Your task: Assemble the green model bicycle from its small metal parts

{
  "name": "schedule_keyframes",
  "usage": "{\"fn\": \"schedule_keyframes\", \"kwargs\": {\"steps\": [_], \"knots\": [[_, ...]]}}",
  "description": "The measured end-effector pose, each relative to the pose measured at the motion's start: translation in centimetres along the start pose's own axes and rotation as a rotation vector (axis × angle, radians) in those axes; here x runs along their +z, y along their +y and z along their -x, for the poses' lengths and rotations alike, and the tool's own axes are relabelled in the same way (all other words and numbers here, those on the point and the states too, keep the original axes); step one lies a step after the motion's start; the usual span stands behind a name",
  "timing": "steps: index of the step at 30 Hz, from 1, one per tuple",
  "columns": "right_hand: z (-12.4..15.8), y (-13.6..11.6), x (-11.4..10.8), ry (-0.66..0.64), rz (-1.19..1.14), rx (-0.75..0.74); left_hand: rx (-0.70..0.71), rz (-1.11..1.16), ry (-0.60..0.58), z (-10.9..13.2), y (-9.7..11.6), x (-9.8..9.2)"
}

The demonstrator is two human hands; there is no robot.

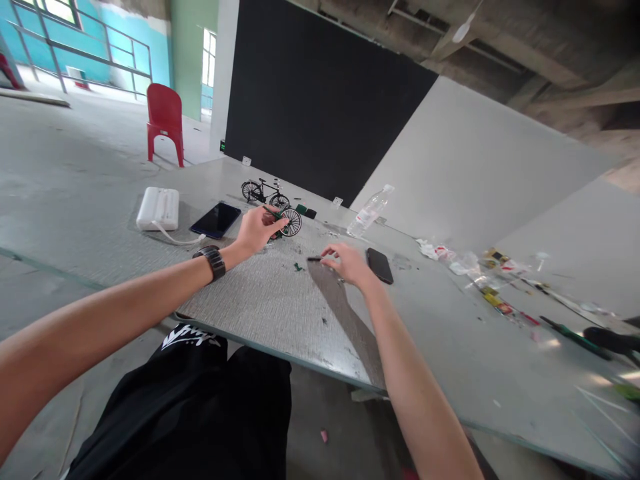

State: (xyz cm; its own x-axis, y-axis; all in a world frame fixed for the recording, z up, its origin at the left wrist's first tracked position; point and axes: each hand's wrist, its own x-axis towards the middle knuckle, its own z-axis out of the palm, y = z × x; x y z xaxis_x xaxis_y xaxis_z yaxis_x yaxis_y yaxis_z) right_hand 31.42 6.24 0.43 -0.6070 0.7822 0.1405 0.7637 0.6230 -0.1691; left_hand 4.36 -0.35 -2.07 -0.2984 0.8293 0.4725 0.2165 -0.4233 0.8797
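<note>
My left hand (257, 230) is closed on a small green model bicycle frame with one spoked wheel (291, 222), held just above the grey table (280, 307). A black watch sits on that wrist. My right hand (347, 262) hovers low over the table with fingers curled, its fingertips at a small dark part (315, 259); whether it grips the part I cannot tell. A tiny green piece (298, 268) lies between the hands. A finished black model bicycle (265, 193) stands farther back.
A dark tablet (216, 220) and a white power bank (159, 208) with cable lie left. A black phone (379, 265) lies by my right hand. A plastic bottle (370, 212), torn wrappers and small tools (500, 293) spread to the right. A red chair (165, 122) stands behind.
</note>
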Motion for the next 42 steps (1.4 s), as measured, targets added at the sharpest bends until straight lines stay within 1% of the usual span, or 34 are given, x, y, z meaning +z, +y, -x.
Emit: {"fn": "schedule_keyframes", "kwargs": {"steps": [2,5,11,13,15,18,20,24,25,27,29,32,38,42], "knots": [[-0.4,-0.9,1.1,-0.005,0.024,-0.069,0.0,-0.017,-0.003,0.0,0.0,0.0],[-0.9,-1.9,2.0,0.011,0.021,-0.097,-0.009,-0.025,-0.028,0.1,0.1,0.0],[-0.9,-2.3,2.2,0.016,-0.01,-0.088,-0.058,-0.007,-0.22,0.3,-0.1,0.5],[-0.9,-2.3,2.3,0.034,-0.007,-0.074,-0.059,-0.01,-0.259,0.3,-0.4,0.6],[-1.0,-2.2,2.2,0.078,0.0,-0.055,-0.048,-0.02,-0.275,0.2,-0.6,0.6],[-1.2,-2.1,1.8,0.172,0.002,-0.021,-0.046,-0.014,-0.269,0.2,-0.6,0.6],[-1.1,-2.0,1.4,0.24,-0.011,-0.02,-0.066,0.004,-0.244,0.1,-0.4,0.5],[-0.7,-2.3,0.6,0.42,-0.121,-0.101,-0.092,0.02,-0.133,0.1,0.3,0.3],[-0.6,-2.5,0.5,0.462,-0.147,-0.107,-0.098,0.022,-0.099,0.1,0.4,0.3],[-0.4,-2.7,0.4,0.496,-0.174,-0.082,-0.109,0.029,-0.044,0.0,0.4,0.2],[-0.3,-2.8,0.5,0.47,-0.181,-0.056,-0.099,0.028,-0.005,0.0,0.2,0.1],[-0.4,-2.7,0.7,0.389,-0.182,-0.064,-0.061,0.026,0.009,-0.1,-0.2,0.1],[-0.7,-2.6,1.2,0.094,0.033,0.003,-0.048,0.033,0.009,-0.2,-0.3,0.4],[-0.6,-3.0,1.5,0.029,0.094,0.005,-0.047,0.057,0.0,-0.1,-0.4,0.3]]}}
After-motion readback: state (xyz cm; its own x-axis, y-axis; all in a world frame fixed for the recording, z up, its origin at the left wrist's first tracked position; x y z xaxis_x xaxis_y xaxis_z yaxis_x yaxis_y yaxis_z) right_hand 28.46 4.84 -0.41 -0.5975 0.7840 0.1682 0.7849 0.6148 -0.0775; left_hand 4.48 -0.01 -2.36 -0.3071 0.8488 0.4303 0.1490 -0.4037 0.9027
